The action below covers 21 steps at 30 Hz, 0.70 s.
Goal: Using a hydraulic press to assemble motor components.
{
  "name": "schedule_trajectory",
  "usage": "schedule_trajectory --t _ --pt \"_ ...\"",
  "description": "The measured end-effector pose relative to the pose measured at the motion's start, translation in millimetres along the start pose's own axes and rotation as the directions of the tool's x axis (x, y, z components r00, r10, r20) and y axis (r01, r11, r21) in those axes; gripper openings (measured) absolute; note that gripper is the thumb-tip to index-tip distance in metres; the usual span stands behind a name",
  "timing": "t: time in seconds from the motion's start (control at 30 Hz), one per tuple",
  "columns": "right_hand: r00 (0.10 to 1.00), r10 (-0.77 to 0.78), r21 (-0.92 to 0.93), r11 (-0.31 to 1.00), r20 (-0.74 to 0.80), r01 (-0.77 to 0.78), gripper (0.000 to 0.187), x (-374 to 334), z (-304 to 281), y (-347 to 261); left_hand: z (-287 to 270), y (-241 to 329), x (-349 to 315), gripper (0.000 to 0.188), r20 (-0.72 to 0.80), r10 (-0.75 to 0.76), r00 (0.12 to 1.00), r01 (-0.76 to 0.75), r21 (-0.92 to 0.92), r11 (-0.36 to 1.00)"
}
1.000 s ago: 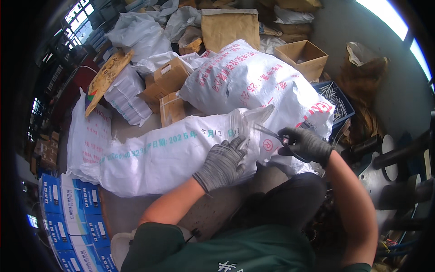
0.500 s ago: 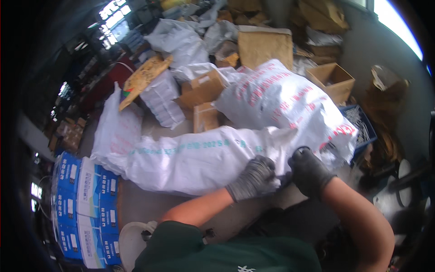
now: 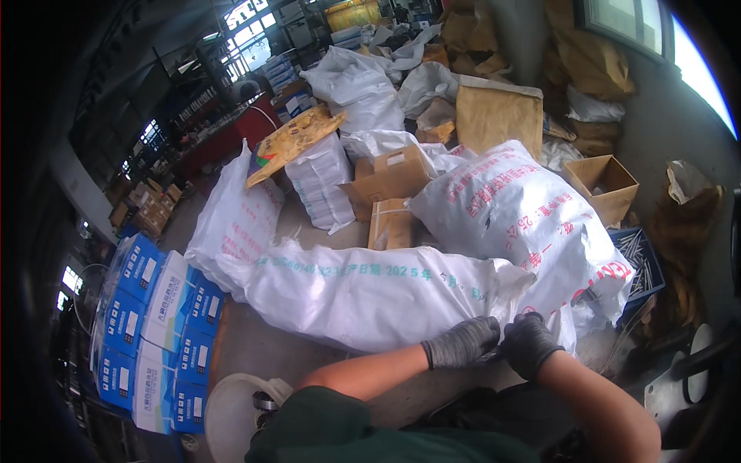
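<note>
Clamping, with the grip of the left hand [image 3: 465, 343], the right end of a long sack [image 3: 363, 297] stretched along the floor [image 3: 266, 345] before 1 bulging sack [image 3: 509, 208]. Beside it, right hand [image 3: 531, 346]; cannot tell whether clamped or apart.

Shows blue-and-white boxes [image 3: 158, 339] stacked at left, with white tub [image 3: 226, 417] near lower edge. Includes white bundle [image 3: 320, 187] under yellowish-brown paper bag [image 3: 297, 141], flaps-open cardboard carton [image 3: 400, 184], smaller carton [image 3: 389, 225] just in front. Right of those, has bulging white sack [image 3: 513, 212] with red print, tan paper sack [image 3: 498, 119] upright behind. Farther right, shows open-topped tan box [image 3: 617, 202], then blue crate [image 3: 648, 297] holding metal rods [image 3: 634, 256], and crumpled brown bag [image 3: 679, 231] by grey wall [image 3: 664, 108]. Back left, has red counter [image 3: 220, 139]; upper right, window [image 3: 629, 21].
</note>
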State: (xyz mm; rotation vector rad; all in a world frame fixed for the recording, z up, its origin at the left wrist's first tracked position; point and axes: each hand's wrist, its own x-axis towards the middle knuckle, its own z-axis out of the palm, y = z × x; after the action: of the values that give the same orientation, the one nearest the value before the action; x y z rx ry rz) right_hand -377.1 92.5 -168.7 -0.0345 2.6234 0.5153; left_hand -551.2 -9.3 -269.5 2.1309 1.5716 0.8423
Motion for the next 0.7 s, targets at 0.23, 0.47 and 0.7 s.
schedule_trajectory --t 0.23,0.47,0.7 --pt "0.976 -0.053 0.291 0.957 0.21 -0.01 0.029 0 29 -11 -29 14 -9 0.022 0.018 -0.036 0.999 0.039 -0.205 0.978" --pt "0.987 0.048 0.259 0.962 0.151 -0.086 0.032 -3 40 -31 -11 63 -22 0.057 0.508 -0.334 0.794 0.09 0.445 0.891" --pt "0.992 0.093 0.405 0.913 -0.09 -0.049 0.024 -18 68 -32 1 63 -33 0.042 0.438 -0.35 0.828 0.205 0.345 0.916"
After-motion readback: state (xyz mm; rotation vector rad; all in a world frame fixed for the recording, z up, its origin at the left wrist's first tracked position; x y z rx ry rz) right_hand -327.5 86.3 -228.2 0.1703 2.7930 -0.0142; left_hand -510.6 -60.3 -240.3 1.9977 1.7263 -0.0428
